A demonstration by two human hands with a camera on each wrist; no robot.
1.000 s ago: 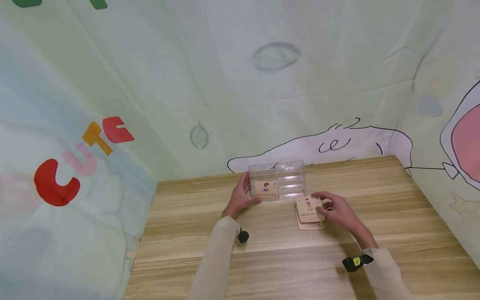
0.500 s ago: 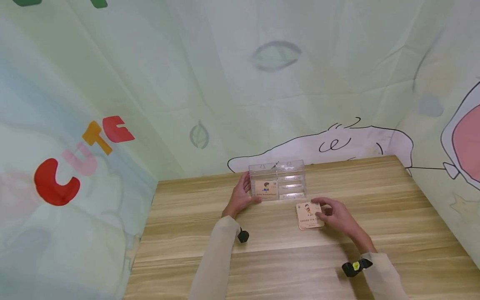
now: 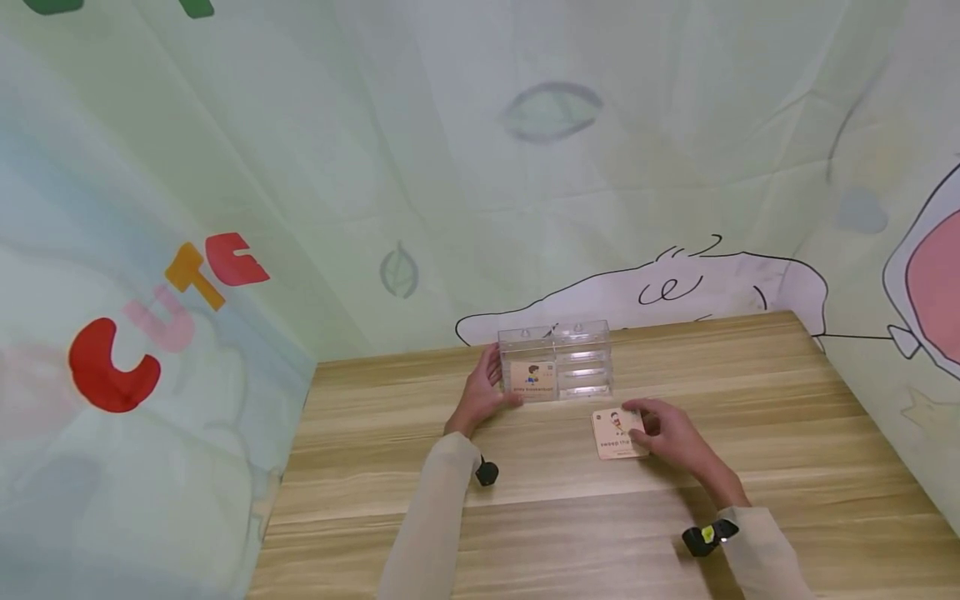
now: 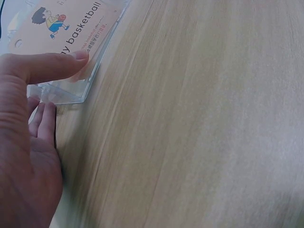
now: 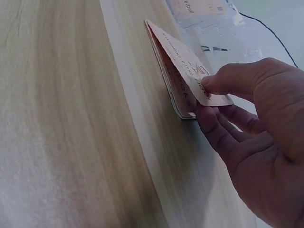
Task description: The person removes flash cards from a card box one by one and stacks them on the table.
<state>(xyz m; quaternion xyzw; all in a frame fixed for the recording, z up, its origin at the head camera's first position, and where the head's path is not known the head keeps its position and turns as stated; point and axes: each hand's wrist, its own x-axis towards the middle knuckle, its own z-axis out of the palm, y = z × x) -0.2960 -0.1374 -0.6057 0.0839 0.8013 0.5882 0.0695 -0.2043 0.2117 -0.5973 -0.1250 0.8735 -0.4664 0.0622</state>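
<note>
A clear plastic box with two columns of shelf-like compartments stands at the table's back edge. A card printed with a basketball player fills its left column. My left hand grips the box's left side, thumb across the lower front and fingers along the side. My right hand pinches a "sweep the floor" card by its right edge, thumb on top and fingers beneath. That edge is tilted up off a small card stack lying on the table in front of the box.
The wood-grain table ends in back against a printed curtain with cartoon drawings. Black wrist cameras sit at both sleeves. Bare compartments show in the box's right column.
My right hand has lowered the "sweep the floor" card toward me onto the stack, still pinching its edge. My left hand and the box have stayed put.
</note>
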